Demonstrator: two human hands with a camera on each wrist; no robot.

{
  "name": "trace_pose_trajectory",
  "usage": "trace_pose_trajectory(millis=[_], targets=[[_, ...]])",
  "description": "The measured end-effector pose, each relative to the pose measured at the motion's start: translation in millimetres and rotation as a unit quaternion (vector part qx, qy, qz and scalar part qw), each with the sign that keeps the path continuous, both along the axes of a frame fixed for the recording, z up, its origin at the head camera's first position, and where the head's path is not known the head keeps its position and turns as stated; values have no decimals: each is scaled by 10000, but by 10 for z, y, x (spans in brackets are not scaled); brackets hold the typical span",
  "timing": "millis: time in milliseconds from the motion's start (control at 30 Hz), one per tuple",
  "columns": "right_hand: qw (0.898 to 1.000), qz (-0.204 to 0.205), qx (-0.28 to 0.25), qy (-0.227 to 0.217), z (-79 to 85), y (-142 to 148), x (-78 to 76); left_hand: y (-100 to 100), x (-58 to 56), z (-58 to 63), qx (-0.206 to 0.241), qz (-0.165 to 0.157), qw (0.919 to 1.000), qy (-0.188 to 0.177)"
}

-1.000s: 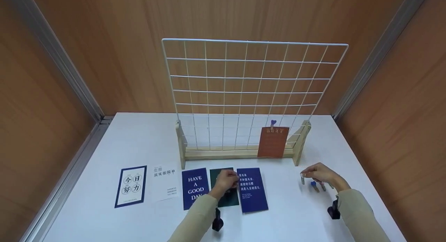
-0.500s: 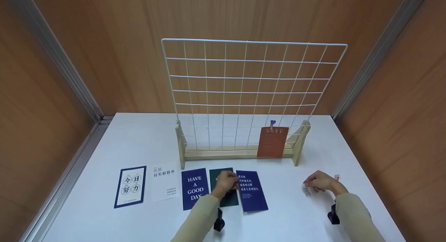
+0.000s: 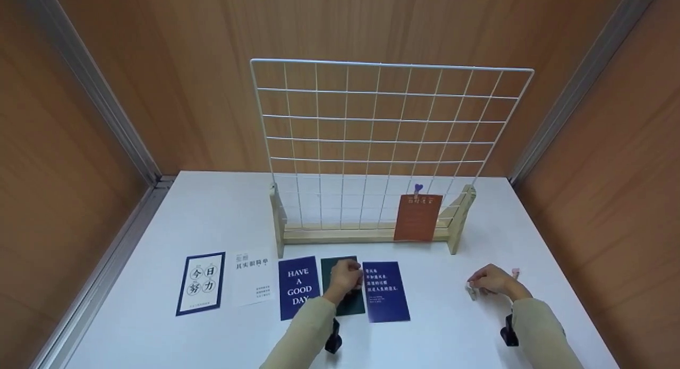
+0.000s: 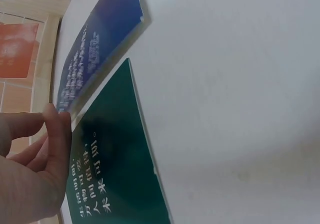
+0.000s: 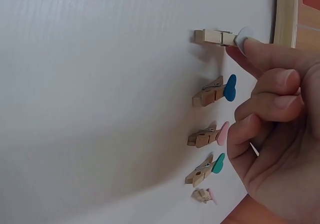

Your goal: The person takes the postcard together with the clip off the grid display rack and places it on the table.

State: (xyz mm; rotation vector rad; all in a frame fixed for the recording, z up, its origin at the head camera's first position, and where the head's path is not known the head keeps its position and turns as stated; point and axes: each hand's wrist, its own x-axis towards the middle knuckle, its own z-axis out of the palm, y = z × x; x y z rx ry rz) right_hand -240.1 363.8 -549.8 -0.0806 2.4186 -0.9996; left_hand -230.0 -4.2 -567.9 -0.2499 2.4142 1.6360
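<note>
A dark blue card point(image 3: 387, 294) with white writing lies in front of the rack. My left hand point(image 3: 345, 281) pinches its upper left corner between thumb and fingertips; the left wrist view shows that card point(image 4: 102, 38) slightly raised off the table. Beneath the same hand lies a green card point(image 4: 115, 144). Over on the right, my right hand point(image 3: 495, 281) pinches a wooden clothespin point(image 5: 212, 36) by its white heart-shaped end. Near those fingers several more clothespins stand in a row, with a blue heart point(image 5: 230, 88), pink hearts point(image 5: 223, 134) and a green heart point(image 5: 218, 163).
Behind the cards a white wire grid rack point(image 3: 393, 119) stands on a wooden base point(image 3: 340, 235). A red card point(image 3: 418, 218) hangs on it from a purple-heart clothespin point(image 3: 418, 189). Leftward lie a "HAVE A GOOD DAY" card point(image 3: 297, 281), a white card point(image 3: 252, 279) and a blue-bordered card point(image 3: 201, 284).
The blue card's top edge has shifted slightly toward me at my left hand. My right hand has moved a little down and right, holding the clothespin.
</note>
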Motion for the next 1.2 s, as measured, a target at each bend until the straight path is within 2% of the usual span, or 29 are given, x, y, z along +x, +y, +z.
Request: trace_pose_trajectory(millis=[167, 267, 400, 467, 667, 733, 867, 1000, 1033, 1067, 1200], targets=[[9996, -22, -12, 265, -35, 18, 29, -10, -22, 20, -21, 4, 9992, 406], [9993, -149, 169, 307, -37, 12, 44, -13, -47, 54, 32, -40, 9984, 561], [9969, -390, 511, 457, 10, -16, 28, -7, -111, 143, 1, -176, 9965, 816], [9948, -508, 588, 665, 65, -43, -6, 2, -152, 201, -59, -252, 9949, 980], [9866, -932, -70, 1335, 306, -193, -207, 73, -279, 429, -350, -686, 9868, 1427], [9822, -928, -314, 1603, 398, -254, -297, 117, -321, 511, -467, -839, 9830, 1562], [9709, -795, -612, 2174, 599, -418, -473, 219, -401, 629, -572, -953, 9807, 1608], [9589, -811, -917, 2562, 798, -632, -598, 307, -478, 677, -573, -1000, 9803, 1603], [9564, -854, -1000, 2609, 839, -688, -623, 327, -496, 684, -573, -1006, 9805, 1588], [9541, -891, -1089, 2643, 874, -740, -646, 346, -551, 613, -545, -1015, 9780, 1738], [9487, -1065, -1332, 2663, 977, -929, -721, 423, -596, 641, -605, -938, 9781, 1755]])
